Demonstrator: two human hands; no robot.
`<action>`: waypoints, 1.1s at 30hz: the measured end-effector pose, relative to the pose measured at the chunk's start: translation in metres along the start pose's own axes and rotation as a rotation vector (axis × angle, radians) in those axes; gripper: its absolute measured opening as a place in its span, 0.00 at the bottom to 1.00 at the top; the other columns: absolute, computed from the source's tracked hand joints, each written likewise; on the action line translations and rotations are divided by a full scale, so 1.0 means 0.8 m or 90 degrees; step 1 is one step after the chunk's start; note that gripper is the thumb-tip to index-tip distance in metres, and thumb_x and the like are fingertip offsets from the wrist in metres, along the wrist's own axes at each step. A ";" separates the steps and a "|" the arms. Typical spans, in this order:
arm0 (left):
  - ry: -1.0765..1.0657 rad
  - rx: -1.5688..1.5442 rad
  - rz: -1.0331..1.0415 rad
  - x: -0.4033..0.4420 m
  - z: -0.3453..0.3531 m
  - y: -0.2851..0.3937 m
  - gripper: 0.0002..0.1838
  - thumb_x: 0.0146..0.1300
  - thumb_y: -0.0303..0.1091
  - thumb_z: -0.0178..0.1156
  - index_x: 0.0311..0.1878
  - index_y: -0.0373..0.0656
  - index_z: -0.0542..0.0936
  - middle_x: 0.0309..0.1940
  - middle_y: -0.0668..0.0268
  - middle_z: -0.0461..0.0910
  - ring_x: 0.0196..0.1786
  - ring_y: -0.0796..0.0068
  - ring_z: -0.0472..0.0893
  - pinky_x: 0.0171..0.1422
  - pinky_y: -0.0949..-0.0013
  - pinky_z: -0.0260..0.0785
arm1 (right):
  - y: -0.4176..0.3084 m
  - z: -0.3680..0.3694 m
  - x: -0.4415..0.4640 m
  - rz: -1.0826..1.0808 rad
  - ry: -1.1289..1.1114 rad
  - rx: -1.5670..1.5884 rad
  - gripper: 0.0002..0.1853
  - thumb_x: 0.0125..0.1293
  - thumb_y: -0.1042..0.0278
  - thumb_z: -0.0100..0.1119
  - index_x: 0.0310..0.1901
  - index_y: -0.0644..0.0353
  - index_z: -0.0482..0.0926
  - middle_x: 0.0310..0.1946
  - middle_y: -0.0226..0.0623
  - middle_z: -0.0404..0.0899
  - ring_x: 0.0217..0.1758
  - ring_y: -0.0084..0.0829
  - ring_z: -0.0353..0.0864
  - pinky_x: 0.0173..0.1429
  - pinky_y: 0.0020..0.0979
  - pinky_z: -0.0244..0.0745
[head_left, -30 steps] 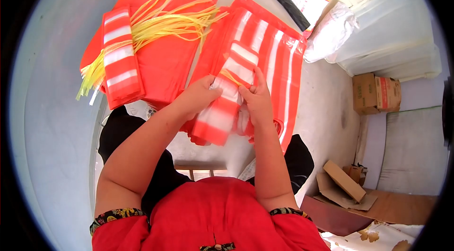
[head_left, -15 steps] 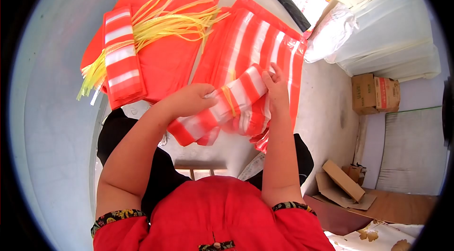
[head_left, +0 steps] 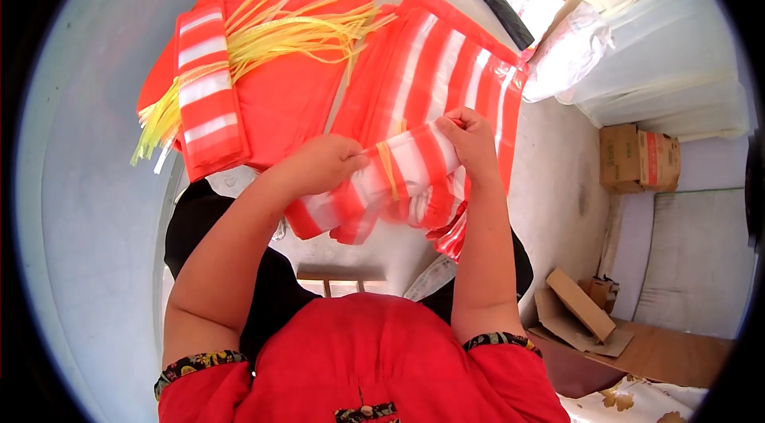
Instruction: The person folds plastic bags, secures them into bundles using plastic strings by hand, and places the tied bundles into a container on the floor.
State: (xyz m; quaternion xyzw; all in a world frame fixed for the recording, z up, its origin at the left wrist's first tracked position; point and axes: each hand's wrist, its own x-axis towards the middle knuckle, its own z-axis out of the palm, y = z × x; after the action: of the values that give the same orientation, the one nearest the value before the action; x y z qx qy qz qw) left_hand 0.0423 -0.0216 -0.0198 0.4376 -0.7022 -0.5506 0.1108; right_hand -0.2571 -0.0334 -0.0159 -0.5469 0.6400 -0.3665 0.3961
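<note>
A folded bundle of red-and-white striped plastic bags (head_left: 410, 158) is stretched between my hands, with a yellow tie strip (head_left: 388, 168) around its middle. My left hand (head_left: 328, 162) pinches the bundle's upper edge left of the strip. Its right end is gripped by my right hand (head_left: 472, 140), thumb on top. Right behind the bundle lies a stack of striped plastic bags (head_left: 430, 56). To the left, a second folded striped bundle (head_left: 209, 120) rests on red plastic sheets (head_left: 287, 96), beside many loose yellow strips (head_left: 295, 29).
A black roll (head_left: 494, 5) and white printed sacks (head_left: 570, 48) lie at the back right. Cardboard boxes (head_left: 637, 158) stand by the right wall, and opened cardboard (head_left: 574, 315) lies lower right. A pale wall (head_left: 88, 184) runs along the left.
My right hand has moved slightly right and down, its fingers now closed over the bundle's end. The bundle looks flatter and more stretched. My left hand keeps its hold.
</note>
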 end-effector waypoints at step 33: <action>0.112 -0.019 -0.038 0.021 0.004 -0.028 0.14 0.72 0.38 0.65 0.48 0.34 0.84 0.35 0.56 0.86 0.38 0.67 0.84 0.47 0.59 0.76 | 0.018 0.086 0.010 -0.306 -0.176 -0.395 0.32 0.78 0.48 0.54 0.77 0.55 0.71 0.83 0.53 0.55 0.86 0.61 0.49 0.85 0.58 0.46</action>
State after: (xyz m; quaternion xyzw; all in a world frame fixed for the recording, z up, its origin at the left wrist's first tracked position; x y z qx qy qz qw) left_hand 0.0411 -0.0322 -0.0462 0.5035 -0.6681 -0.5234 0.1618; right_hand -0.2013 -0.0422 -0.0582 -0.8186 0.5147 -0.1612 0.1978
